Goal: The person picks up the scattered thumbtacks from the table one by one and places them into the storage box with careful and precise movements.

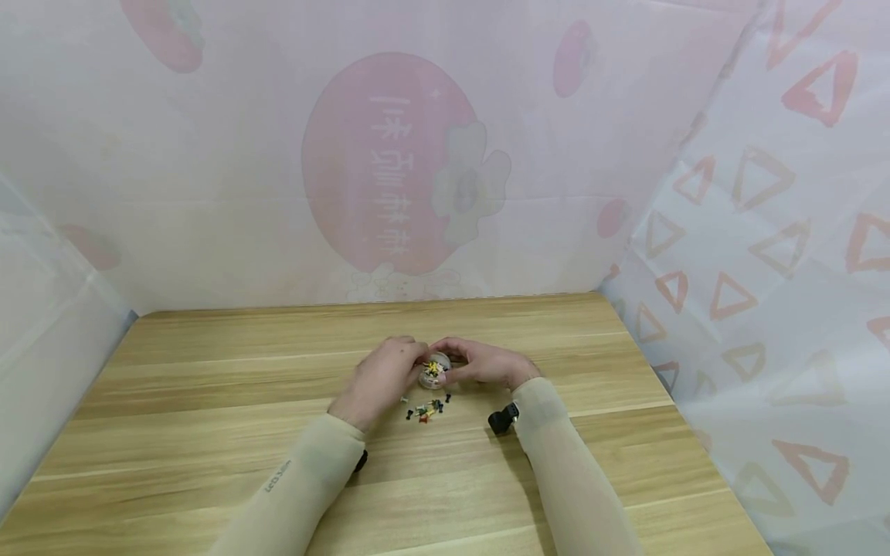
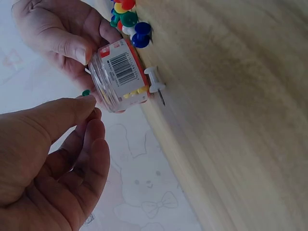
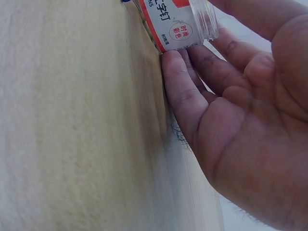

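Observation:
A small clear jar of push pins (image 1: 426, 382) stands on the table, with a white and red barcode label facing the left wrist view. My right hand (image 1: 490, 364) holds it from the right side; its fingertips lie against the jar wall in the right wrist view, and the thumb is up by the rim (image 2: 98, 79). Between the thumb and forefinger of my left hand (image 2: 53, 154), a green push pin (image 2: 86, 92) is pinched close to the jar's mouth. Yellow and white pins show inside the jar in the head view.
Several loose push pins (image 1: 426, 411) in mixed colours lie in front of the jar. One white push pin (image 2: 154, 79) lies right by its base. The wooden table (image 1: 229, 371) meets a printed cloth wall (image 1: 243, 232) at the back.

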`<state>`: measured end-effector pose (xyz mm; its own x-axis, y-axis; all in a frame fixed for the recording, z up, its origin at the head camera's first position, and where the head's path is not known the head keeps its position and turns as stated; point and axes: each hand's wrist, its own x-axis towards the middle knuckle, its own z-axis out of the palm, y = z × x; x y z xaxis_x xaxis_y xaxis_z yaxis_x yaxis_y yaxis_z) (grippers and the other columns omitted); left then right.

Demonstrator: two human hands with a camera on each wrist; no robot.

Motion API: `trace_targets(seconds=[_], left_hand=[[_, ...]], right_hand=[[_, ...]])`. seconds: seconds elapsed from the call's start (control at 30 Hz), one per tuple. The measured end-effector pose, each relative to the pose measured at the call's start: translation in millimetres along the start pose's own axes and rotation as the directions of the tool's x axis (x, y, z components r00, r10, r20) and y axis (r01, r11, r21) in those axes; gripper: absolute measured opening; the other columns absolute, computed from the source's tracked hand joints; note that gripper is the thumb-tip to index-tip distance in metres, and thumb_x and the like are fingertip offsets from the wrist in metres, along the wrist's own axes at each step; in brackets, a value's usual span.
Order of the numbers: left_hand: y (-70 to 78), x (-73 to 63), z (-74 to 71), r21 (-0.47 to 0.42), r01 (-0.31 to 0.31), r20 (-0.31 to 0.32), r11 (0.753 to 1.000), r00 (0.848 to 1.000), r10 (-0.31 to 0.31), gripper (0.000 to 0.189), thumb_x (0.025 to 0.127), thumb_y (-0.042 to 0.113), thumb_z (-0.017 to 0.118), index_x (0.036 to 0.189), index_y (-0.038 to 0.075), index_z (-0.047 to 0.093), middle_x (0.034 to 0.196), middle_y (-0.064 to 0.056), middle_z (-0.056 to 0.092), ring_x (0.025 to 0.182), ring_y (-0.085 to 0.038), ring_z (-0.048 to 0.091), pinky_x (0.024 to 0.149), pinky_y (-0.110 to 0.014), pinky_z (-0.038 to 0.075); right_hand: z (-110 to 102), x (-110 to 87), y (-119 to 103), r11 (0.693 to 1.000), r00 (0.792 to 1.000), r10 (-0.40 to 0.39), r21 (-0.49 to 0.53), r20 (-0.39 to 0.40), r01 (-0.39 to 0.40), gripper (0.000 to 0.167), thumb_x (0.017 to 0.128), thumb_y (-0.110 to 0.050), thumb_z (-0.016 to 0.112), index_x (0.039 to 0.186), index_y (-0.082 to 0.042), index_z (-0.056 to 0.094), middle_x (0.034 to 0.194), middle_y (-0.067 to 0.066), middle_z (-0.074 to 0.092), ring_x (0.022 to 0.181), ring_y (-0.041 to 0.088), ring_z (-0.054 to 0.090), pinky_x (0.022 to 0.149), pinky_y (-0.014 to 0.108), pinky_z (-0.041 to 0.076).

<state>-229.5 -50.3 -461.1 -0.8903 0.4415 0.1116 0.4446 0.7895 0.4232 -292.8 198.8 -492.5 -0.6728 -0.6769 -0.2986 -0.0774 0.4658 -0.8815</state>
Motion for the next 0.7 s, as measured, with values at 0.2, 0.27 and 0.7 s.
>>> trace_targets(seconds=[0.2,0.27,0.7], left_hand=[[0.0,2.4,3.1,0.003,0.003,-0.008,1.0,1.0,-0.003,0.018,0.108,0.007,0.084,0.125,0.009,0.084,0.115,-0.006,0.083,0.112,-0.027,0.078,0.105,-0.047,0.069],[-0.6,1.2,2.1,0.006,0.0,-0.005,1.0,1.0,0.001,0.016,0.108,0.007,0.084,0.124,0.009,0.085,0.114,-0.006,0.082,0.111,-0.026,0.078,0.104,-0.046,0.069],[-6.4,-16.0,-4.4,0.091,-0.106,0.048,0.99,0.994,0.102,0.014,0.101,0.0,0.088,0.112,0.009,0.087,0.108,-0.006,0.083,0.099,-0.02,0.078,0.092,-0.039,0.069]], right_hand=[[-0.2,0.1,0.9,1.0,1.0,-0.005,0.0,-0.002,0.005,0.061,0.115,-0.017,0.078,0.17,-0.013,0.054,0.176,0.012,0.058,0.163,0.029,0.053,0.141,0.053,0.04],[-0.3,0.0,1.0,1.0,1.0,-0.007,0.001,-0.002,0.007,0.06,0.115,-0.018,0.078,0.17,-0.014,0.054,0.176,0.011,0.058,0.164,0.029,0.053,0.141,0.053,0.04],[-0.3,-0.4,1.6,1.0,1.0,0.006,0.023,0.004,-0.006,0.06,0.114,-0.017,0.08,0.169,-0.018,0.055,0.178,0.007,0.058,0.163,0.023,0.053,0.139,0.049,0.042]])
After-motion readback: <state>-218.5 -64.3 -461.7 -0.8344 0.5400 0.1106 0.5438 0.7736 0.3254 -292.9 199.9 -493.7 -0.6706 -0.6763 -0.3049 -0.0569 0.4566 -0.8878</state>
